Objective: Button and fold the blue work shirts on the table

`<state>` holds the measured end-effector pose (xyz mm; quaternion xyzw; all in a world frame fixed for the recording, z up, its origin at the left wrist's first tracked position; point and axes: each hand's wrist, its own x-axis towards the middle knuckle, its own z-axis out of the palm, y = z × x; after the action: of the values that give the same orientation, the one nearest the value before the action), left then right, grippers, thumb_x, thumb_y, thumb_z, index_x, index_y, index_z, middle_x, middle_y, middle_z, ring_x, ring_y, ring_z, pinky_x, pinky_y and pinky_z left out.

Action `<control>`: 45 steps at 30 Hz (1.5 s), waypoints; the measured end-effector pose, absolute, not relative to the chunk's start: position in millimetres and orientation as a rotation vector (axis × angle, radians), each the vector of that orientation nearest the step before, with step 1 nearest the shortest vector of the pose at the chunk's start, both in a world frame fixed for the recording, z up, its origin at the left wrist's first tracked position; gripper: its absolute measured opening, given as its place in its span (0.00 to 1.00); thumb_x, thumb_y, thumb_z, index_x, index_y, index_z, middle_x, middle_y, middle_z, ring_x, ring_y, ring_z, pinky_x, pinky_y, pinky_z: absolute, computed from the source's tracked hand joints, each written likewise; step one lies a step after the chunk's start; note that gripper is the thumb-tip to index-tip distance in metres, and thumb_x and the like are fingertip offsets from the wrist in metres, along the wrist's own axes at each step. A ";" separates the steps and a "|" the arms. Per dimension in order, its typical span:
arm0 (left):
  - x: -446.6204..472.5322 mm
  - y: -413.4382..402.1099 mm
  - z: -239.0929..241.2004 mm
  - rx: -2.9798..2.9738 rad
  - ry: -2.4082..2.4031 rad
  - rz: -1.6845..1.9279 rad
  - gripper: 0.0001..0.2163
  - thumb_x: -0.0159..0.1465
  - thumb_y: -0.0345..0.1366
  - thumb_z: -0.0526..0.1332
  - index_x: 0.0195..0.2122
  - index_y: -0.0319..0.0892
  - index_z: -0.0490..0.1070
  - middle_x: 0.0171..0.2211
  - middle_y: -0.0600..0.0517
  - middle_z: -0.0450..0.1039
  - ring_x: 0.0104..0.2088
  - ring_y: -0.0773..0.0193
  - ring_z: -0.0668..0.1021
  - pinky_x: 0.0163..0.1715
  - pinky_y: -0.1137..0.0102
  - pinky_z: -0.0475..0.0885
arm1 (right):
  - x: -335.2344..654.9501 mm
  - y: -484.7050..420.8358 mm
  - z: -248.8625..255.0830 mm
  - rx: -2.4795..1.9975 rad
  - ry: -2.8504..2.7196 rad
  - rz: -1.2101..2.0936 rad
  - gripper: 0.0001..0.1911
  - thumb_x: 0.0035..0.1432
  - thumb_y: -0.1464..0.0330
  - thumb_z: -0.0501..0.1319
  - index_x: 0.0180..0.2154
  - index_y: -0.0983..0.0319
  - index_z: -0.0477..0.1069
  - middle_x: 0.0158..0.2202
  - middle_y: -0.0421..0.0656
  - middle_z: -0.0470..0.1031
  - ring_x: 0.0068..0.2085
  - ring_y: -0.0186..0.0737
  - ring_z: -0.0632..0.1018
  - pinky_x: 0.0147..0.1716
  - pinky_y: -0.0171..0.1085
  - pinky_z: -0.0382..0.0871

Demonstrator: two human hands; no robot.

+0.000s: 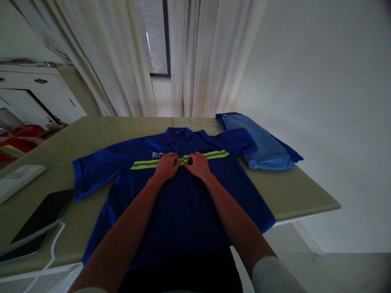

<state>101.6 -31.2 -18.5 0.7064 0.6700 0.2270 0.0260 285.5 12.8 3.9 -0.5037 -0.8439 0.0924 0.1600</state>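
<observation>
Grey sleeves [276,273] are sitting at the bottom edge of the view, and 2 bare forearms [130,224] are stretching from them across a dark blue shirt [183,203]. It is lying front up on the table [301,195], its collar [179,134] pointing away from the person. The left hand [168,165] and right hand [199,165] are resting either side of the front opening, level with the yellow-green band [217,154]. On each hand, the thumb and index finger are curling together, seemingly pinching the cloth; whether a button is sitting between them is impossible to tell.

Laying the shirt out is looking done: its body is lying mostly flat and both arms are extending outward, 1 of them meeting a folded light blue garment [264,148]. Handwork at the chest is looking unfinished, with the fingers occupying the opening. Lower down, the front is showing too darkly for judging its fastenings. The shirt is lying unfolded.
</observation>
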 end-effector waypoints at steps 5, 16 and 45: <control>106.7 -31.6 -23.0 2.180 2.119 0.534 0.25 0.71 0.35 0.52 0.68 0.44 0.69 0.72 0.47 0.63 0.71 0.51 0.66 0.72 0.50 0.57 | 286.4 3.6 10.8 -1.514 -2.472 0.275 0.21 0.62 0.49 0.65 0.42 0.59 0.80 0.47 0.52 0.80 0.52 0.55 0.78 0.54 0.50 0.67; 110.6 -13.9 -14.1 1.912 2.247 0.714 0.13 0.69 0.43 0.63 0.50 0.47 0.82 0.58 0.46 0.77 0.59 0.50 0.76 0.63 0.57 0.67 | 274.0 1.9 14.2 -1.483 -2.582 0.256 0.16 0.65 0.60 0.60 0.39 0.64 0.81 0.44 0.55 0.83 0.45 0.51 0.82 0.44 0.41 0.70; 94.2 10.5 -19.1 1.951 2.318 0.232 0.35 0.73 0.58 0.42 0.76 0.49 0.53 0.78 0.45 0.46 0.76 0.41 0.51 0.71 0.36 0.45 | 261.2 55.7 -5.6 -1.238 -2.537 0.135 0.14 0.71 0.61 0.57 0.38 0.62 0.77 0.42 0.49 0.81 0.42 0.45 0.78 0.46 0.39 0.65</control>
<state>94.2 10.5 -19.1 0.6411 0.7619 0.0762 0.0513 261.2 55.7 -5.6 -0.4328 -0.8864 0.0473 0.1571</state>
